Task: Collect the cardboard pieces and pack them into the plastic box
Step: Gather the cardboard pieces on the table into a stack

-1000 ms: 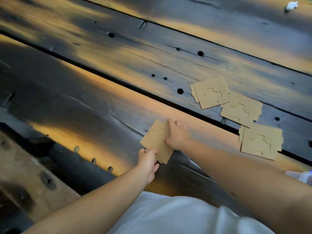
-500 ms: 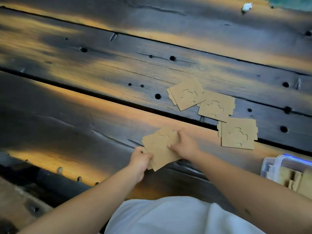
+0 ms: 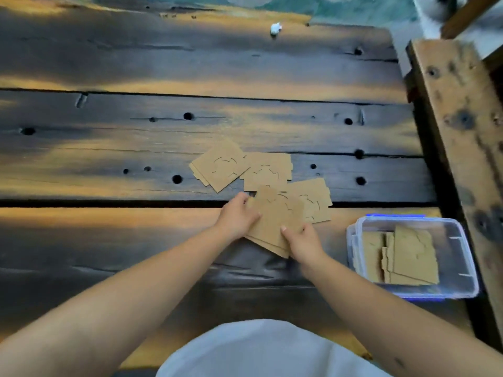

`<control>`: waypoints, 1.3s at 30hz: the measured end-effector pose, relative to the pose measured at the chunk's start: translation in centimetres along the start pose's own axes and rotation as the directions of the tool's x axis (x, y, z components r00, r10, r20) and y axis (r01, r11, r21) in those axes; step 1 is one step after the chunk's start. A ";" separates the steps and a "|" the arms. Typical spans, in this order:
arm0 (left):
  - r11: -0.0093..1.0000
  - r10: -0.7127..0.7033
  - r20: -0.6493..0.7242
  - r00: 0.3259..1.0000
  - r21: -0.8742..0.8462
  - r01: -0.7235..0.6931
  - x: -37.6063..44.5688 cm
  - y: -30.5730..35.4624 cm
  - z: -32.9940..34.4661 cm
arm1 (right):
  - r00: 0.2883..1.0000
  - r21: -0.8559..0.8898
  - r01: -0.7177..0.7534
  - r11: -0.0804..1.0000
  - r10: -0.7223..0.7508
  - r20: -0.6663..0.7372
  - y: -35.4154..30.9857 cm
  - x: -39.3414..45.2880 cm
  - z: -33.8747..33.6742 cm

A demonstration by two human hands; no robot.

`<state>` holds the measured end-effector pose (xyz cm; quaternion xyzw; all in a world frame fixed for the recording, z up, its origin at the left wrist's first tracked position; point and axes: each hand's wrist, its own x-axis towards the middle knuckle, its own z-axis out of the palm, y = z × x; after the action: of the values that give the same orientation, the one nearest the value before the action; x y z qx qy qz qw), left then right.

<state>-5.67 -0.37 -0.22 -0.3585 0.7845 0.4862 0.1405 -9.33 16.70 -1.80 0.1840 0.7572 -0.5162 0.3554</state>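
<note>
Cardboard stack [image 3: 275, 221] pinched between left hand [image 3: 237, 215], right hand [image 3: 302, 242].

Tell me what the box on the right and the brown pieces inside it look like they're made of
The box looks like clear, glossy plastic: you can see the table through its walls, and its rim catches bluish glare. The pieces inside look like thin, matte brown cardboard, flat with cut edges and no shine. Whether they are corrugated or solid board is too fine to tell.

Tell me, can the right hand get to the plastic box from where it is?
Probably yes. The right hand grips the held stack just left of the open plastic box, with bare table between them.
</note>
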 end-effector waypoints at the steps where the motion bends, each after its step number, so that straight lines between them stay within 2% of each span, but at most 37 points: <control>1: 0.996 0.069 0.034 0.997 0.047 -0.071 1.1 1.3 0.5 | 0.999 0.051 -0.028 0.998 0.029 -0.014 -0.2 0.4 -0.4; 6: 0.911 0.279 0.156 0.947 0.269 -0.313 5.9 6.3 3.0 | 0.978 0.331 -0.128 0.935 0.174 -0.112 -1.2 2.9 -1.6; 10: 0.851 0.292 0.361 0.886 0.325 -0.413 8.5 8.5 5.5 | 0.913 0.397 -0.174 0.901 0.299 -0.279 -1.8 4.9 -1.3; 12: 0.829 0.269 0.432 0.861 0.351 -0.435 9.5 9.0 6.5 | 0.881 0.451 -0.177 0.875 0.345 -0.324 -2.1 5.6 -1.4; 14: 0.811 0.239 0.455 0.858 0.392 -0.433 10.3 9.2 7.2 | 0.873 0.509 -0.189 0.840 0.381 -0.305 -2.2 6.4 -1.5; 20: 0.824 0.167 0.370 0.914 0.457 -0.336 11.0 8.2 8.0 | 0.872 0.569 -0.226 0.791 0.425 -0.245 -1.5 8.0 -2.4; 25: 0.882 0.212 0.268 0.940 0.361 -0.302 8.7 6.0 7.6 | 0.904 0.467 -0.135 0.874 0.301 -0.303 -0.7 7.0 -2.5; 31: 0.972 0.132 0.191 0.973 0.167 -0.164 6.2 3.2 6.0 | 0.945 0.369 -0.091 0.925 0.197 -0.262 -0.8 4.7 -2.2; 35: 0.997 -0.002 0.100 0.995 -0.081 0.011 4.6 1.2 4.8 | 0.971 0.132 -0.023 0.991 0.053 -0.232 -1.6 3.9 -2.0; 37: 0.958 -0.121 0.054 0.991 -0.254 0.131 4.2 0.7 4.3 | 0.974 -0.035 0.014 0.999 -0.022 -0.224 -2.7 4.3 -1.5; 39: 0.873 -0.213 0.036 0.976 -0.442 0.206 3.9 0.4 4.0 | 0.976 -0.252 0.054 0.966 -0.105 -0.191 -4.2 5.0 -1.0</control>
<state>-9.20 1.56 -4.07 -0.4672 0.6106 0.6313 0.1016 -15.82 15.44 -2.51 0.1595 0.8541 -0.4113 0.2755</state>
